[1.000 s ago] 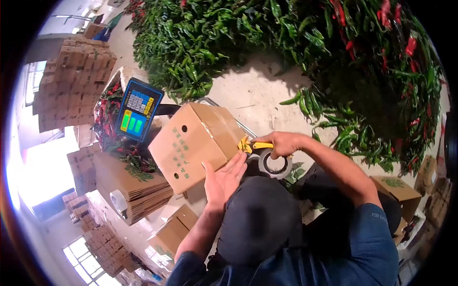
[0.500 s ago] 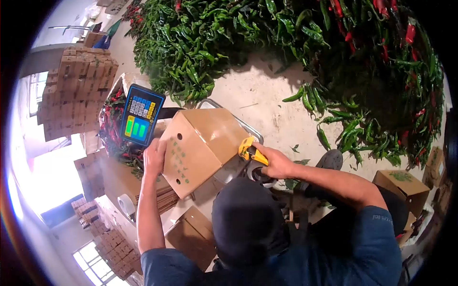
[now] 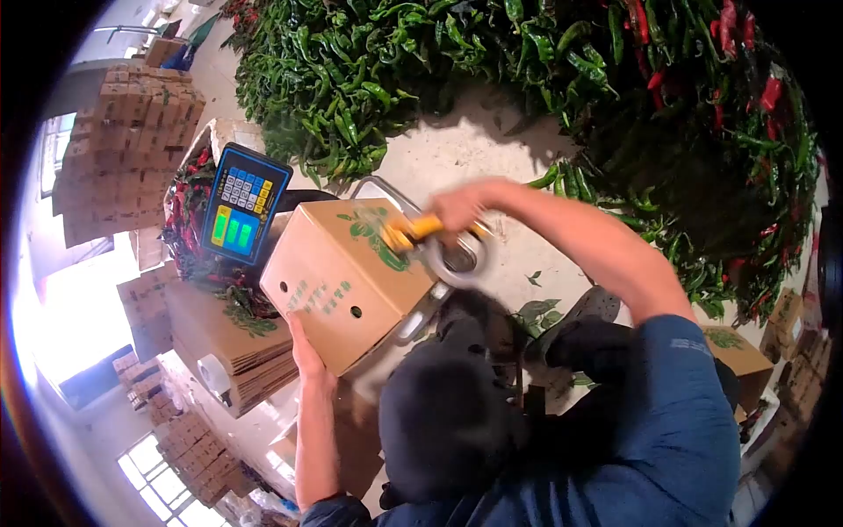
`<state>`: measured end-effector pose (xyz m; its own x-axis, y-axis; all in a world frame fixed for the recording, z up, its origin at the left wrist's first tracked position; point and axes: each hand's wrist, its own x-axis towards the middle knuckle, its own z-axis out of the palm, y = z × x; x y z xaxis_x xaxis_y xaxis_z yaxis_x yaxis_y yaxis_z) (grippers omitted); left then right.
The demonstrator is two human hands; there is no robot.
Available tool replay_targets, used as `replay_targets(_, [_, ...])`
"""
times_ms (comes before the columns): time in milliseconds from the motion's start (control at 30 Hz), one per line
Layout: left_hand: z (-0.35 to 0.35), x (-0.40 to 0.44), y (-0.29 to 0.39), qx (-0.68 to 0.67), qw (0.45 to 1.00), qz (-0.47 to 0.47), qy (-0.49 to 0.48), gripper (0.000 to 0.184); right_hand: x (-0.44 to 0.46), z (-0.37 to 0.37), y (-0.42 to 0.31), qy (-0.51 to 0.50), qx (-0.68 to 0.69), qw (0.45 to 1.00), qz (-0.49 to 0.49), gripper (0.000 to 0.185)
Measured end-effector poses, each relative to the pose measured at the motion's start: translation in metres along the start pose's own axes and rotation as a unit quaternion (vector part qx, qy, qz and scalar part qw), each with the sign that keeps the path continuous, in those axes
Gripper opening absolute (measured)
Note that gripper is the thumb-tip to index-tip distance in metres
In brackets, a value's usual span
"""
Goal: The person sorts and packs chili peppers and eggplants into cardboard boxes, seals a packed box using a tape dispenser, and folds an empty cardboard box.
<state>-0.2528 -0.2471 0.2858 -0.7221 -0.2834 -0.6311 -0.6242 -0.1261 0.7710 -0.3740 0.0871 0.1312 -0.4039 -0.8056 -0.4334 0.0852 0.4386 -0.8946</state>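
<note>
A closed cardboard box point(image 3: 325, 277) with green print and round holes sits tilted to the view on a metal-rimmed scale platform point(image 3: 379, 186). My left hand point(image 3: 312, 353) is against the box's near left edge, steadying it, with its fingers partly hidden. Above the box's right side, my right hand point(image 3: 461, 211) grips a yellow tape dispenser point(image 3: 424, 227), smeared by motion. A roll of tape point(image 3: 470, 263) hangs from the dispenser. Beside the box, the scale's display point(image 3: 246, 204) shows lit green digits.
A large heap of green chili peppers point(image 3: 351, 88) spreads across the far side, with red ones point(image 3: 729, 31) at right. Flattened cartons point(image 3: 233, 329) lie at left with a white roll point(image 3: 213, 373). Stacked boxes point(image 3: 132, 149) stand behind. Another box point(image 3: 738, 356) is at right.
The box has turned and moved left, showing the green print on its top. My right hand has moved up and left with the tape dispenser over it. My left hand has slid down toward the near edge.
</note>
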Motion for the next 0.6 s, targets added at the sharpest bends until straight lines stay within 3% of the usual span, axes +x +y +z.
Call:
replay_targets(33, [0.002, 0.0, 0.001, -0.008, 1.0, -0.008, 0.005, 0.069, -0.027, 0.028, 0.008, -0.049, -0.015, 0.999, 0.001, 0.072])
replay_targets(167, [0.017, -0.023, -0.011, -0.023, 0.999, 0.01, 0.032, 0.067, -0.087, 0.107, 0.01, 0.149, 0.083, 0.984, -0.051, 0.097])
replay_targets(233, [0.027, -0.032, -0.025, -0.072, 0.997, 0.04, 0.004, 0.066, -0.075, 0.117, 0.005, 0.296, 0.122, 0.946, -0.041, 0.095])
replay_targets(300, [0.051, -0.051, -0.038, -0.133, 0.99, 0.009, -0.038, 0.07, -0.066, 0.087, -0.015, 0.295, 0.223, 0.929, -0.01, 0.09])
replay_targets(367, [0.076, -0.061, -0.04, -0.238, 0.968, -0.043, -0.067, 0.073, -0.053, 0.05, -0.016, 0.284, 0.221, 0.933, -0.02, 0.089])
replay_targets(433, [0.079, -0.06, -0.037, -0.246, 0.963, -0.046, -0.096, 0.075, -0.048, 0.033, -0.006, 0.231, 0.221, 0.947, -0.033, 0.087])
replay_targets(500, [0.078, -0.061, -0.037, -0.249, 0.962, -0.052, -0.102, 0.075, -0.045, 0.057, 0.019, 0.189, 0.098, 0.974, -0.079, 0.087])
replay_targets(600, [0.082, -0.061, -0.046, -0.233, 0.968, -0.048, -0.085, 0.076, -0.072, 0.105, 0.012, 0.161, 0.121, 0.979, -0.028, 0.092])
